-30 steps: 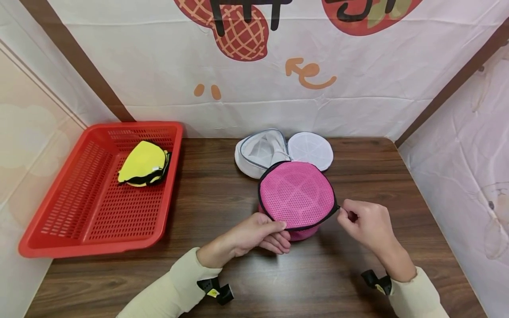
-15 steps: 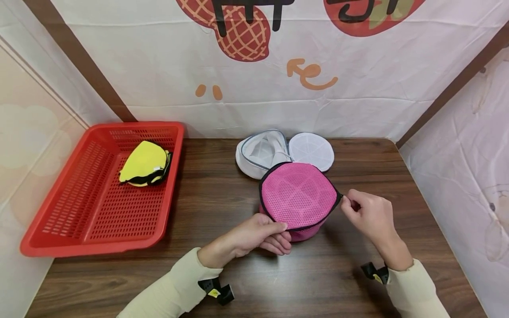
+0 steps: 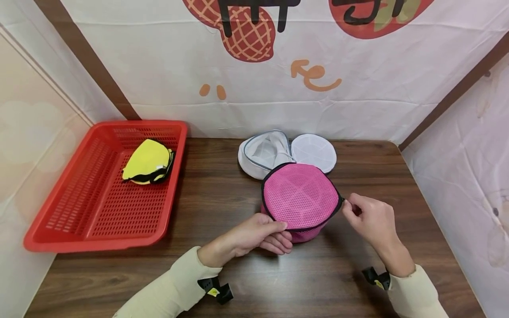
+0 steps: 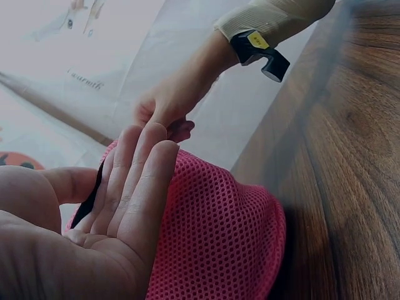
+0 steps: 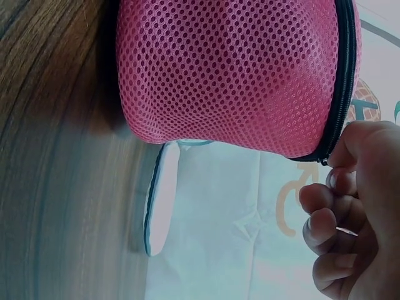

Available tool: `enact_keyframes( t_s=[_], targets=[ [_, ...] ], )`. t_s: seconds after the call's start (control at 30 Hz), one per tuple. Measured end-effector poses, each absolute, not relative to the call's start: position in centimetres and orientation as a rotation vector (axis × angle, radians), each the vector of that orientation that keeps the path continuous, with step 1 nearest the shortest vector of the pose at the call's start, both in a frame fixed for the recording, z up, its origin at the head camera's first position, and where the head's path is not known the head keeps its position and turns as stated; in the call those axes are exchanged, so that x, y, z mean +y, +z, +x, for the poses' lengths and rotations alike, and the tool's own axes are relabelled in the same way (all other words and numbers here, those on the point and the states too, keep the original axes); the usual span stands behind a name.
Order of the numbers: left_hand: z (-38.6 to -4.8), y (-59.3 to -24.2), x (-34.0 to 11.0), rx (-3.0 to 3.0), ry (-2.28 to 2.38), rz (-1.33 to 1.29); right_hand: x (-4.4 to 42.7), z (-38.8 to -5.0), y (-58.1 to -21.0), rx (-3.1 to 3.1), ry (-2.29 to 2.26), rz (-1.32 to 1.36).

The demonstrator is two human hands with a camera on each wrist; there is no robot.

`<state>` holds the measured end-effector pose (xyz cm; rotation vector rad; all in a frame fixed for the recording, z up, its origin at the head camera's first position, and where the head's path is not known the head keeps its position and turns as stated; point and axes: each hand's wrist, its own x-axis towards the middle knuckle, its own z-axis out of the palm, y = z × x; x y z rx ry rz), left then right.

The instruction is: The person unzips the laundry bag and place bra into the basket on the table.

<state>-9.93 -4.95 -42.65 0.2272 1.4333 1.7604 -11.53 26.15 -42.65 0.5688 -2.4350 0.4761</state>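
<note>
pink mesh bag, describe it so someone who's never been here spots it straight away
Find the red basket at the left of the wooden table. Right of it, in front of the open white bag, is the pink mesh bag. Its pink colour and black zip rim set it apart from that white neighbour.

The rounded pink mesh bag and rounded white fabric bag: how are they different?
The rounded pink mesh bag has its top covered; the rounded white fabric bag is open. The pink bag's edging is black; the white bag's is bluish grey. Both have rounded sides.
</note>
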Motion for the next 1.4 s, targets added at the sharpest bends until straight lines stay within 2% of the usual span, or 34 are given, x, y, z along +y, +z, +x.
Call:
enact_keyframes(
  t_s=[0.83, 1.4],
  targets=[
    [-10.3, -42.5, -4.3, 1.458, 1.773, 0.151, 26.0, -9.0, -43.1, -2.453, 0.520, 0.556],
    [-10.1, -42.7, -4.5, 1.444, 1.810, 0.184, 24.0, -8.2, -42.2, -2.435, 0.604, 0.751]
  ],
)
